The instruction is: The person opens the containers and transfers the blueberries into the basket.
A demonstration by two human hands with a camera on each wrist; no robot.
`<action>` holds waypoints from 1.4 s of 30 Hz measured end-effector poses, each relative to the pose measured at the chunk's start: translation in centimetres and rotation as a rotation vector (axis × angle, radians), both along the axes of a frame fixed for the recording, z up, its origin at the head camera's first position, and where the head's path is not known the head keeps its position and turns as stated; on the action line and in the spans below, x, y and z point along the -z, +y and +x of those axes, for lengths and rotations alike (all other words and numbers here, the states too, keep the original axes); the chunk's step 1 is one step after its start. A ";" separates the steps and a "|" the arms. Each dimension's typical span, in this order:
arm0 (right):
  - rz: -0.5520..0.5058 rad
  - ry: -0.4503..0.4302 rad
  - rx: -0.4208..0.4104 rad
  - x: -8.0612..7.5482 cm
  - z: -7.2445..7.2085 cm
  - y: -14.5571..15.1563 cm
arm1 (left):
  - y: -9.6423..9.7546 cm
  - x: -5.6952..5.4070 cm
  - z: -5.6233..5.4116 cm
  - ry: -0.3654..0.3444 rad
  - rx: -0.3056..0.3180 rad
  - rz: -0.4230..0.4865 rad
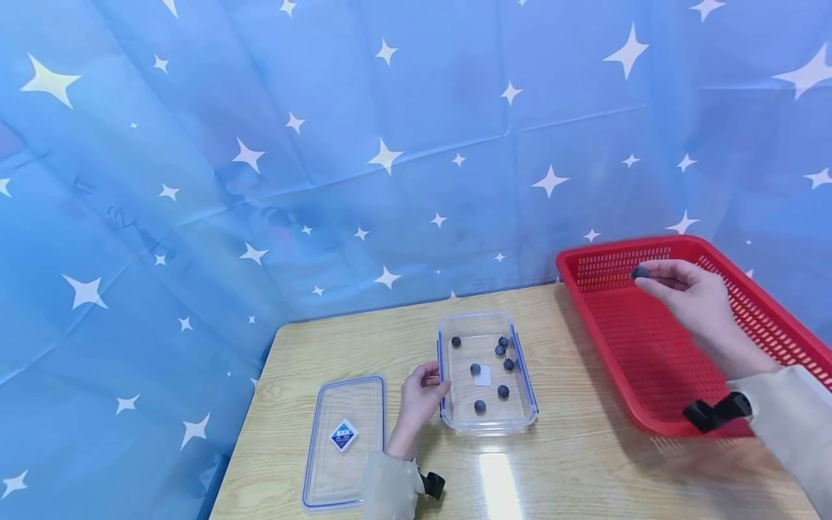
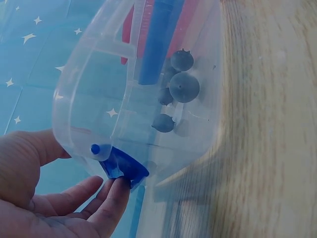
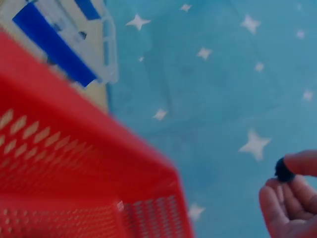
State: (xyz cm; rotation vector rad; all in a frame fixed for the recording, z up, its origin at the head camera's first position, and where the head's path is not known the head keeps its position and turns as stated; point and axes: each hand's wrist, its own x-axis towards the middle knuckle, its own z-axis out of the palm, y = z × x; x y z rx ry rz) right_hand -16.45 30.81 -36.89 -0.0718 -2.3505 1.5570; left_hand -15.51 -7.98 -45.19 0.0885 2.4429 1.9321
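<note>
My right hand [image 1: 692,300] pinches a dark blueberry [image 1: 640,272] between thumb and fingertips, above the red basket [image 1: 601,339]. In the right wrist view the same blueberry [image 3: 284,170] shows at the fingertips. My left hand [image 1: 420,399] holds the left side of a clear plastic container [image 1: 487,426], its fingers against a blue side latch [image 2: 121,166]. Several blueberries [image 1: 479,406] lie apart on the container's bottom, around a small white square [image 1: 482,375]; two of them touch near the right wall.
Left of the container, a clear lid [image 1: 364,477] with a blue edge and a diamond-shaped label [image 1: 343,435] lies flat on the wooden table [image 1: 292,361]. A blue curtain [image 1: 390,188] with white stars hangs behind the table. The basket's perforated walls rise high at the right.
</note>
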 end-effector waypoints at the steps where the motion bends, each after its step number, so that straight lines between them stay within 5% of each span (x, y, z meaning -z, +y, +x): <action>1: -0.029 -0.008 -0.007 0.3 -0.5 0.5 | 0.0 0.0 0.0 -0.001 -0.001 0.001; 6: -0.101 -0.036 -0.007 1.8 -2.2 2.6 | 0.0 0.5 -0.2 0.001 -0.001 0.000; 15: -0.143 -0.019 -0.027 4.1 -4.5 4.5 | -0.5 4.3 -1.9 0.004 -0.019 -0.030; 21: -0.213 -0.038 -0.047 5.7 -5.7 5.3 | -0.7 4.5 -2.0 0.004 -0.012 -0.022; 28: -0.449 -0.051 -0.152 7.5 -6.5 6.2 | -0.6 4.5 -2.1 0.012 -0.024 -0.020; 37: -0.447 -0.118 -0.205 15.9 -11.3 12.0 | -0.5 4.3 -2.1 0.019 -0.020 -0.009; 42: -0.505 -0.110 -0.218 17.5 -12.0 12.6 | -0.7 4.5 -2.0 0.046 -0.006 -0.013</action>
